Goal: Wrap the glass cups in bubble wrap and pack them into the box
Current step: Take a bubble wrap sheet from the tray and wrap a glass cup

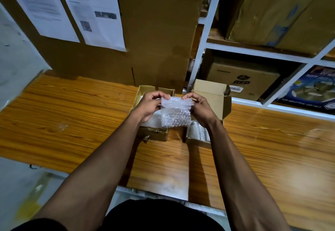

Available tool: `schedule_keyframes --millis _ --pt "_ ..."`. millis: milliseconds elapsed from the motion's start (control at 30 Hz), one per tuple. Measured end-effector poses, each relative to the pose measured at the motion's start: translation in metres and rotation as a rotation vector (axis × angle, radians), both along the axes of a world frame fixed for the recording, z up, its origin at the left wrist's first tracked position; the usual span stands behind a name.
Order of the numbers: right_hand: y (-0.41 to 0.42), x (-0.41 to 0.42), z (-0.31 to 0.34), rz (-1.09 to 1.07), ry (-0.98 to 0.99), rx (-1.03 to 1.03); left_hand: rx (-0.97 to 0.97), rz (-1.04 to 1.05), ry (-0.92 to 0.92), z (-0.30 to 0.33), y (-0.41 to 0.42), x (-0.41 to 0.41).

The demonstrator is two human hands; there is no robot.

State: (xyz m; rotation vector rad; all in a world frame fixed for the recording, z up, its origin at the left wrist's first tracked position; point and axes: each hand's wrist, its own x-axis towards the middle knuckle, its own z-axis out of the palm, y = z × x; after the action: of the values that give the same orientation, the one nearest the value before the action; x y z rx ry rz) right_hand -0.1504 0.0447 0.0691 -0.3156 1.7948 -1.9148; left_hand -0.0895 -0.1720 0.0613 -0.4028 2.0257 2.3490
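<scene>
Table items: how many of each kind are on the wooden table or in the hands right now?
Open cardboard boxes: 2, left box and right box
Bubble wrap pieces held by left hand and right hand: 1
Total: 3

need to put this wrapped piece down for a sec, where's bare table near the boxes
Bare wooden table lies left of the left box, and more right of the right box. Between the boxes is only a narrow strip, crowded by both hands holding the bubble wrap.
</scene>
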Motion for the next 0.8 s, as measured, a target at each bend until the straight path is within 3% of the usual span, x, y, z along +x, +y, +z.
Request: schedule_keyframes --millis 300,533,700,800 --pt "-0.002 -0.01 -0.006 0.018 0.048 0.039 0.172 -0.007 -0.026 -0.002 -0.003 0.002" --pt "-0.001 -0.016 -0.006 -0.005 0.096 0.036 0.031 -0.077 -0.088 -0.008 0.0 -0.002" --pt "0.002 -0.016 -0.003 -0.052 -0.209 -0.141 0.038 0.039 -0.062 -0.007 0.002 -0.006" --pt "0.0 -0.01 -0.004 0.042 -0.146 -0.009 0.0 0.058 -0.043 -0.006 0.003 -0.008"
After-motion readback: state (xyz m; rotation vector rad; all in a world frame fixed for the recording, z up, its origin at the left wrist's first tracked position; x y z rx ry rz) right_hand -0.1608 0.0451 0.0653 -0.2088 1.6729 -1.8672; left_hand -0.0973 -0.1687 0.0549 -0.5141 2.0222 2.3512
